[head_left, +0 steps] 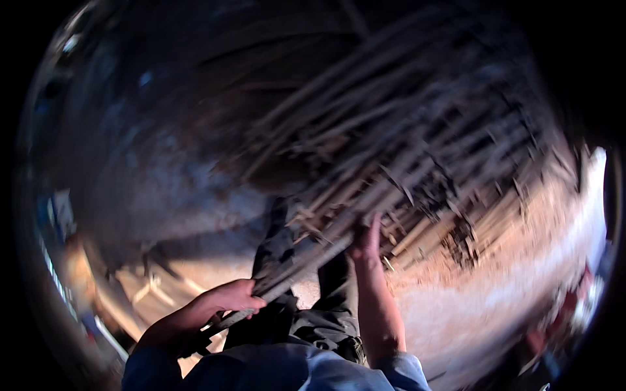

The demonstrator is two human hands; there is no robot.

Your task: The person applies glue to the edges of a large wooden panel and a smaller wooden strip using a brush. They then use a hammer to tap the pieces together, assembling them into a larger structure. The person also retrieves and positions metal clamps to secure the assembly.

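A long grey-brown wooden strip slants across the front of my legs, from lower left to upper right. My left hand is closed around its near lower end, and a short piece sticks out below the fist. Farther along it, my right hand grips from the right side with the thumb up; its other fingers are hidden behind the wood. Whether I hold one strip or a few together cannot be made out in the blur. Beyond the right hand, the strip merges with a heap of loose wooden strips.
The heap spreads over the brown dirt floor ahead and to the right. Pale wooden pieces lie at lower left, partly in shadow. Reddish and white items sit at the right rim. Much of the far side is dark and blurred.
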